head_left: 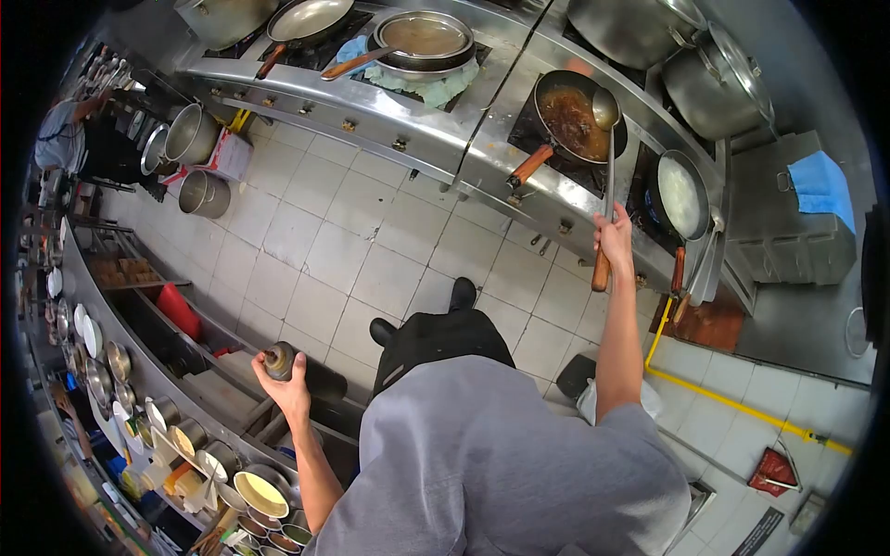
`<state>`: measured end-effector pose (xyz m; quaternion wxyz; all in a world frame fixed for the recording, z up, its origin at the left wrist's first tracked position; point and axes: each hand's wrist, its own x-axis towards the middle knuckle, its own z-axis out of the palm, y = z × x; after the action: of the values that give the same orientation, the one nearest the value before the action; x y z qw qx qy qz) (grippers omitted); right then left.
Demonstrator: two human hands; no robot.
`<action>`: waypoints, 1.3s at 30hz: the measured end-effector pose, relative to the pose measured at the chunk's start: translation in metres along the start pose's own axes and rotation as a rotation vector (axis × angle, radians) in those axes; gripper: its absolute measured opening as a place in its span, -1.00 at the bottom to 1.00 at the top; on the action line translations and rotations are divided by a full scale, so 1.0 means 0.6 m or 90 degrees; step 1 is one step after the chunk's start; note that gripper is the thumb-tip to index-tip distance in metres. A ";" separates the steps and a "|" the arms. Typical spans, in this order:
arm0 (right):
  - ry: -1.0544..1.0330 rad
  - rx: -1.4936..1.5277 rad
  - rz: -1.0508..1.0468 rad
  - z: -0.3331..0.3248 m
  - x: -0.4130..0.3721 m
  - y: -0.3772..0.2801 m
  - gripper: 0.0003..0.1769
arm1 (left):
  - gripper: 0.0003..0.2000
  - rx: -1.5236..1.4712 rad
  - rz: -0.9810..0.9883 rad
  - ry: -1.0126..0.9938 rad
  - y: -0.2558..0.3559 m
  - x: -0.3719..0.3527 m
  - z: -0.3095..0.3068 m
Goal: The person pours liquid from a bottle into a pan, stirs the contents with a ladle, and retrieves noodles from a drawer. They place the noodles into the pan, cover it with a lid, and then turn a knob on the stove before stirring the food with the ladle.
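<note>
My right hand (614, 237) grips the long handle of a metal ladle (606, 109), whose bowl hangs over a black wok (577, 119) of brown sauce on the stove. My left hand (289, 389) is raised near the counter on the left and holds a small dark round shaker (279, 360). My grey-shirted torso and black shoes fill the middle bottom of the view.
Stainless stove line (445, 139) with pans, a lidded wok (423, 42) and a pan of white liquid (683, 195). Large pots (714, 79) sit at the back right. Counter at left holds several bowls (262, 492). Another person (65, 134) stands far left. Pots (192, 135) on the tiled floor.
</note>
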<state>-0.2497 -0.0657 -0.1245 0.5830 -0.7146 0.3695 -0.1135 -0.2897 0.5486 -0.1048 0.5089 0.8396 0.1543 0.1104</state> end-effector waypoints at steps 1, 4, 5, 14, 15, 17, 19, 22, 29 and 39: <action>0.020 -0.033 -0.014 0.002 0.007 0.003 -0.47 | -0.49 -0.007 -0.007 -0.005 -0.004 0.001 -0.005; 0.046 -0.102 0.000 0.008 0.039 0.040 -0.49 | -0.47 -0.020 -0.007 -0.020 -0.016 0.004 -0.018; 0.045 -0.113 0.003 0.009 0.047 0.051 -0.52 | -0.47 -0.017 0.008 -0.022 -0.022 0.004 -0.022; -0.357 0.853 0.313 0.010 -0.026 -0.051 -0.70 | -0.44 -0.041 -0.012 -0.042 -0.071 0.009 -0.067; -0.358 0.817 0.298 0.013 -0.032 -0.054 -0.71 | -0.43 -0.052 -0.017 -0.044 -0.076 0.010 -0.075; -0.289 0.679 0.256 0.024 -0.049 -0.058 -0.75 | -0.42 -0.056 -0.022 -0.039 -0.081 0.011 -0.092; -0.206 0.528 0.199 0.037 -0.072 -0.063 -0.77 | -0.41 -0.038 -0.020 -0.027 -0.087 0.013 -0.114; -0.083 0.324 0.097 0.054 -0.094 -0.069 -0.79 | -0.41 -0.036 -0.011 -0.013 -0.120 0.020 -0.147; 0.045 0.012 -0.017 0.052 -0.091 -0.079 -0.76 | -0.40 -0.040 -0.017 -0.001 -0.132 0.031 -0.196; 0.158 -0.019 -0.088 0.079 -0.045 -0.020 -0.68 | -0.39 0.013 0.023 0.100 -0.121 0.002 -0.191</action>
<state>-0.2359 -0.0117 -0.1201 0.5132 -0.7273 0.3902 -0.2353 -0.3383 0.6745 -0.1166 0.4845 0.8362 0.1797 0.1838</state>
